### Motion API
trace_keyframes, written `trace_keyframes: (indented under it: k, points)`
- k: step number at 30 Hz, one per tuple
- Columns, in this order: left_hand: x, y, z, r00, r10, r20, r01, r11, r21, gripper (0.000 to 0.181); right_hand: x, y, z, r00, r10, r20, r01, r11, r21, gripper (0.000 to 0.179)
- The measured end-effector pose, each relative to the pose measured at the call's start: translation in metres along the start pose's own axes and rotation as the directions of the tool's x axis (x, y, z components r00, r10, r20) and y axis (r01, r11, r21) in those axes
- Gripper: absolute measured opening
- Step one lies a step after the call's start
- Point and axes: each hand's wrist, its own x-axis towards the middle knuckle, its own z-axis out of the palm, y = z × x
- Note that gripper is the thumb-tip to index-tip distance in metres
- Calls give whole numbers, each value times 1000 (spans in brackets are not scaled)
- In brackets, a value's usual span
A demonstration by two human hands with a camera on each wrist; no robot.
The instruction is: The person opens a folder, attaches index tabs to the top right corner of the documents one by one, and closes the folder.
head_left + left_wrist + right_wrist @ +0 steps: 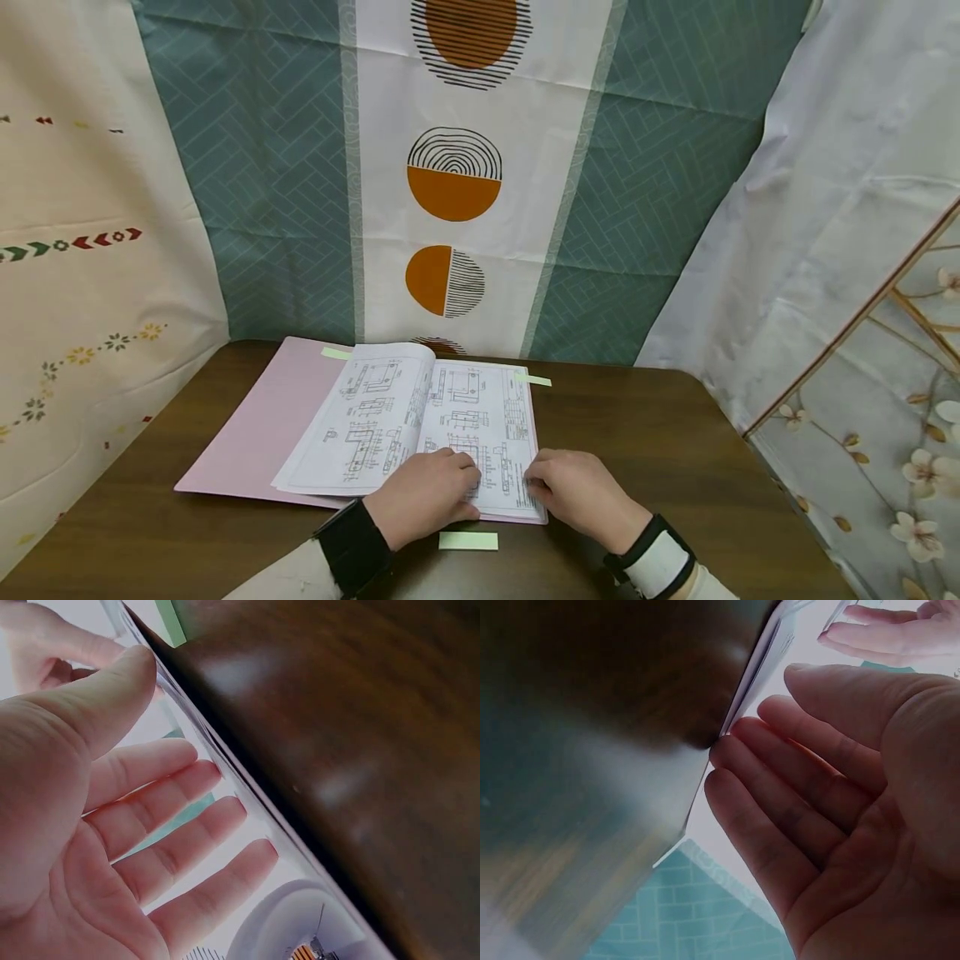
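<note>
A stack of white sheets with technical drawings lies open on a pink folder. Its turned left page curves up at the fold, and the right page lies flatter. My left hand rests on the lower part of the right page, and its fingers are extended in the left wrist view. At the lower right edge of the sheets is my right hand. In the right wrist view its fingers touch the sheet edge, bent slightly, with the thumb apart from them.
A pale green strip lies on the brown table near the front. Another green strip sticks out past the right page's upper edge, and a third green strip is on the folder's top. Patterned curtains hang behind.
</note>
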Motion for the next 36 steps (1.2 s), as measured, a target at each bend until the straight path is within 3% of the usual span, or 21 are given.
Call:
trace_keyframes:
  k: [11, 17, 22, 31, 36]
  points:
    - [2, 2, 1, 1000, -7, -7, 7, 1000, -18, 24, -8, -3, 3, 996, 19, -84, -17, 999, 32, 7]
    - [5, 14, 2, 998, 7, -56, -1, 994, 111, 10, -6, 1, 1, 994, 78, -79, -72, 994, 80, 5]
    - [9, 25, -1, 998, -18, -56, 29, 981, 194, 8, -4, 5, 1, 990, 122, -77, -113, 988, 108, 5]
    - [9, 26, -2, 998, -49, -49, 58, 981, 188, 7, -3, 10, 3, 983, 150, -109, -135, 982, 129, 15]
    - [8, 25, 0, 997, -44, -60, 54, 985, 166, 8, -5, 11, 3, 972, 218, -89, -201, 966, 163, 16]
